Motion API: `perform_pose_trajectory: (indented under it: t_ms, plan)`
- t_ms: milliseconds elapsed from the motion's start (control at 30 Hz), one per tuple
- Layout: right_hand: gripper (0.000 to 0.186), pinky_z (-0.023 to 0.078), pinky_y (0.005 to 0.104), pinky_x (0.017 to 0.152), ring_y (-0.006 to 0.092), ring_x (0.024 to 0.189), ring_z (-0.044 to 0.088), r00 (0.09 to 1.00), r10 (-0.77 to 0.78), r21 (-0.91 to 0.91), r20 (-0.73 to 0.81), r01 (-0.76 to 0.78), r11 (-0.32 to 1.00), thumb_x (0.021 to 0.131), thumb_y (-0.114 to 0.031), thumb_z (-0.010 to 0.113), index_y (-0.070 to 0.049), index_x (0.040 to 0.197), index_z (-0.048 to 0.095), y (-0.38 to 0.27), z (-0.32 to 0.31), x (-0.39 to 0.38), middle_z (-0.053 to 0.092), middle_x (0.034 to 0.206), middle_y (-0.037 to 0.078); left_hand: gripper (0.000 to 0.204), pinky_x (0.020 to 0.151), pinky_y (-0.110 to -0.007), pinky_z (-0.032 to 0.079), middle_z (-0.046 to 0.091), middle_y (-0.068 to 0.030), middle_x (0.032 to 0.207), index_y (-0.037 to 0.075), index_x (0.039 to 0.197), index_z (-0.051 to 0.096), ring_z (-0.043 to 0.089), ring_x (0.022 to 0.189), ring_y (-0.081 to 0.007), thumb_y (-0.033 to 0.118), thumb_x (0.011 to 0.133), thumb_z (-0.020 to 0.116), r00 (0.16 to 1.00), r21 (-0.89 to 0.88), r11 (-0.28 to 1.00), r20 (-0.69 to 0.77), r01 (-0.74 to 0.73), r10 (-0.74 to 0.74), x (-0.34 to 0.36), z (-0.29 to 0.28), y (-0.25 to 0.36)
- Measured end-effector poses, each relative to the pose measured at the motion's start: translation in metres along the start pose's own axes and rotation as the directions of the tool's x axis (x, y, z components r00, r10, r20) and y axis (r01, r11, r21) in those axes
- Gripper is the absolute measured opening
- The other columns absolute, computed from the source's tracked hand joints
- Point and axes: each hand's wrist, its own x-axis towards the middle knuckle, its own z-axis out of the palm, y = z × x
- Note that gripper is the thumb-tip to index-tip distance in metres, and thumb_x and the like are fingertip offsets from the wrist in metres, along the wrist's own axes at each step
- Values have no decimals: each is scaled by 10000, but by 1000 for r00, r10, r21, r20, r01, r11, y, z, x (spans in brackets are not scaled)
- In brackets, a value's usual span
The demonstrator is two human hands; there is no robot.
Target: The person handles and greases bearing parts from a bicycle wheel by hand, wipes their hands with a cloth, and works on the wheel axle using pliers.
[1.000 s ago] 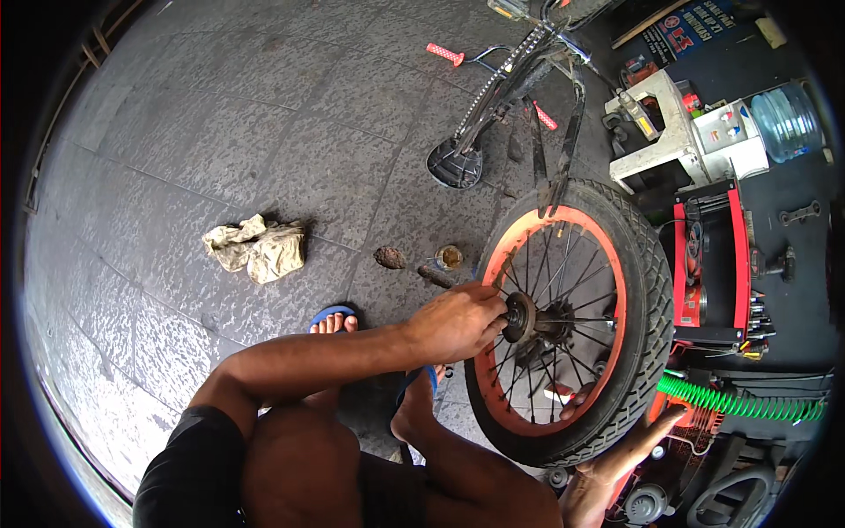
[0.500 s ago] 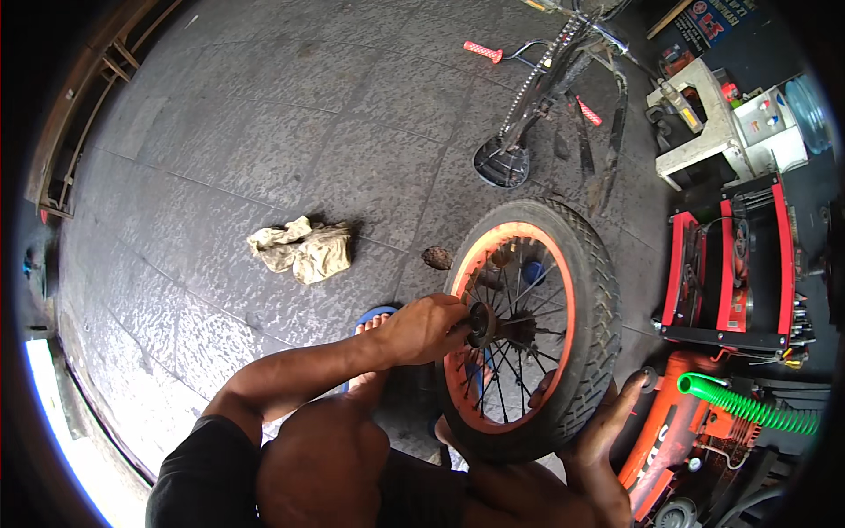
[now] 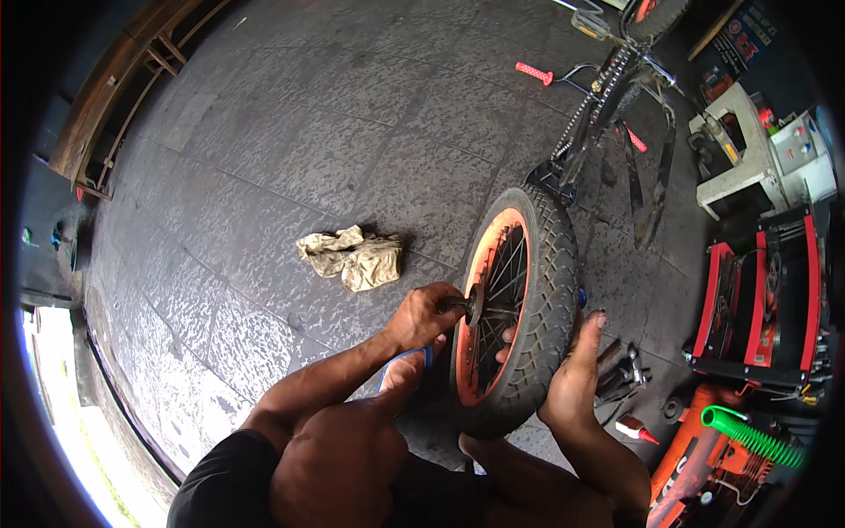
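Note:
A small bicycle wheel with a knobby black tyre (image 3: 550,299) and an orange rim (image 3: 482,264) stands upright between my legs, turned a little sideways. My left hand (image 3: 422,319) is closed around a dark part at the end of the axle. That part lies against the round hub (image 3: 476,304), and my fingers partly hide it. My right hand (image 3: 570,378) grips the tyre from the right, with its thumb along the tread and fingertips showing through the spokes.
A crumpled cloth (image 3: 356,257) lies left of the wheel. Beyond is an overturned bicycle frame (image 3: 607,106). Right are loose tools (image 3: 620,378), a white bottle with a red tip (image 3: 635,429), a red-black tool cart (image 3: 757,304), and an orange compressor (image 3: 691,458) with a green coiled hose (image 3: 753,437).
The wheel has turned so its tread faces me more and its spoked side less. My right hand has come up higher along the tyre. My left hand stays at the hub.

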Motion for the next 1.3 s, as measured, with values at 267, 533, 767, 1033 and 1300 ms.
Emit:
perform_pose_trajectory:
  t_ms: [267, 533, 767, 1033, 1300]
  plan:
    - [802, 483, 375, 934, 279, 1011, 617, 951, -228, -545, 210, 308, 780, 996, -644, 175, 10, 1394, 417, 6, -5, 25, 611, 1190, 210, 165, 745, -246, 493, 681, -26, 950, 6, 1061, 658, 585, 839, -71, 100, 926, 681, 991, -595, 796, 10, 111, -131, 7, 6, -38]
    - [261, 483, 242, 712, 96, 816, 596, 943, -332, -596, 25, 281, 752, 968, -190, 635, -1, 1148, 617, 1, -128, 84, 654, 922, 30, 162, 757, -238, 491, 675, -10, 951, -1, 1049, 651, 580, 850, -68, 94, 924, 695, 993, -599, 792, 54, 119, -109, 12, 2, -48]
    - [260, 463, 279, 665, 105, 735, 551, 982, -110, -722, 153, 187, 666, 882, -190, 723, -13, 1063, 663, 44, -141, 83, 625, 920, 55, 106, 791, -245, 482, 691, -8, 974, -1, 1024, 658, 593, 870, -74, 48, 931, 643, 965, -736, 635, 103, 236, -240, 1, -2, -31]
    - [257, 478, 321, 765, 199, 885, 597, 941, -120, -807, 315, 332, 488, 836, -155, 744, -25, 1041, 658, 39, -122, 85, 600, 1017, 83, 152, 807, -260, 494, 697, -30, 995, -5, 1036, 659, 609, 883, -88, 58, 897, 669, 998, -460, 886, 28, 58, -51, -2, -7, -47]
    - [182, 471, 399, 834, 340, 974, 583, 832, -331, -775, 445, 543, 322, 831, -103, 702, -2, 958, 621, 54, -129, 87, 568, 1015, 146, 181, 736, -242, 486, 650, -9, 912, -2, 1082, 642, 574, 810, -65, 126, 954, 635, 982, -562, 807, 45, 179, -186, -3, -2, -37]
